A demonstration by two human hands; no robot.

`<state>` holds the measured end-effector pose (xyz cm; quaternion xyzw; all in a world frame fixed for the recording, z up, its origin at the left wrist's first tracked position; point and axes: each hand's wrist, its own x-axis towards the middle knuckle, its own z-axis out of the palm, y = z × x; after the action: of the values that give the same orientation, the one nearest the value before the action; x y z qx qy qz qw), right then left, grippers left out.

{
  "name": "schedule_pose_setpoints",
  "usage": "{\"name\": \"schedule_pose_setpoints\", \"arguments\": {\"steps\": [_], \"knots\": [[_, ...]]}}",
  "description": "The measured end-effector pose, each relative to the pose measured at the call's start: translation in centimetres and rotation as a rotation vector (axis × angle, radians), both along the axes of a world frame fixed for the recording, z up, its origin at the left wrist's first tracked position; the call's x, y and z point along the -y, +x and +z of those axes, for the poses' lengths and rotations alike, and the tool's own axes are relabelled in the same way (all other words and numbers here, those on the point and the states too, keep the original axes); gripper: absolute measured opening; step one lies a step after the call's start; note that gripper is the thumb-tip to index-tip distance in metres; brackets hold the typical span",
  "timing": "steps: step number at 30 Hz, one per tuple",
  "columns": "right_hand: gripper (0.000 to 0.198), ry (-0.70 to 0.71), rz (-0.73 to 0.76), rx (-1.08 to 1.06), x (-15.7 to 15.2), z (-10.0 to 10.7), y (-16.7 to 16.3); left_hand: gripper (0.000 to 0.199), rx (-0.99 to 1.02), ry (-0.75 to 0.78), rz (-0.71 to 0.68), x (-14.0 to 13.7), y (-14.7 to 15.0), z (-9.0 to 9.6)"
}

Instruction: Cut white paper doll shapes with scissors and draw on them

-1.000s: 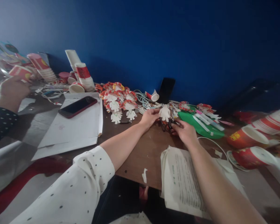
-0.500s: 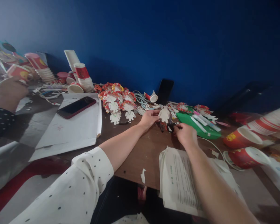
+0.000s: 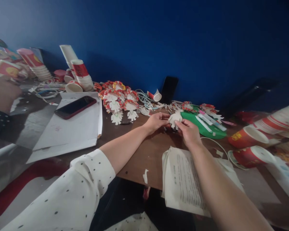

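Between my two hands, a little above the table, is a white paper doll cutout (image 3: 175, 119). My left hand (image 3: 157, 123) pinches its left edge between thumb and fingers. From the other side my right hand (image 3: 189, 133) has its thumb and fingertips on the doll's lower right part. Something dark shows just under the cutout, mostly hidden by it. Left of my hands lies a heap of finished-looking paper dolls (image 3: 115, 106) with red and yellow curled paper around their heads.
A green disc (image 3: 207, 129) with white pens lies to the right. A printed paper bag (image 3: 183, 183) sits at the table's front edge. Stacked paper cups (image 3: 83, 77) and a phone (image 3: 75, 107) on white sheets are at left. A co-worker's hand (image 3: 4, 89) is at far left.
My right hand has let go of black-handled scissors on the table and risen to the doll cutout. The cutout has shifted slightly right and now sits between both hands.
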<state>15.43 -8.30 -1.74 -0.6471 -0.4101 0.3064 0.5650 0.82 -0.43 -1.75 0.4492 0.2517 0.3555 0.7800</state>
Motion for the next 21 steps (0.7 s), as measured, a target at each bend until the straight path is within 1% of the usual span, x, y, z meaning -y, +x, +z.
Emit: {"name": "schedule_pose_setpoints", "arguments": {"steps": [4,9,13,17,21], "knots": [[0.038,0.009,-0.005,0.039,0.1,-0.2,-0.1,0.025,-0.059,0.018,-0.006,0.3,-0.1,0.0],[0.032,0.025,0.014,0.128,0.1,-0.3,0.1,0.007,-0.172,0.079,0.052,0.1,-0.1,-0.3],[0.031,0.022,0.027,0.083,-0.2,-0.8,0.1,0.009,-0.199,0.120,0.055,-0.1,-0.1,-0.6],[0.031,0.025,0.029,0.020,-0.3,-1.1,0.1,0.010,-0.208,0.123,0.055,-0.1,-0.1,-0.6],[0.031,0.021,0.021,0.056,-0.2,-1.0,0.1,0.009,-0.205,0.095,0.073,0.0,0.0,-0.4]]}}
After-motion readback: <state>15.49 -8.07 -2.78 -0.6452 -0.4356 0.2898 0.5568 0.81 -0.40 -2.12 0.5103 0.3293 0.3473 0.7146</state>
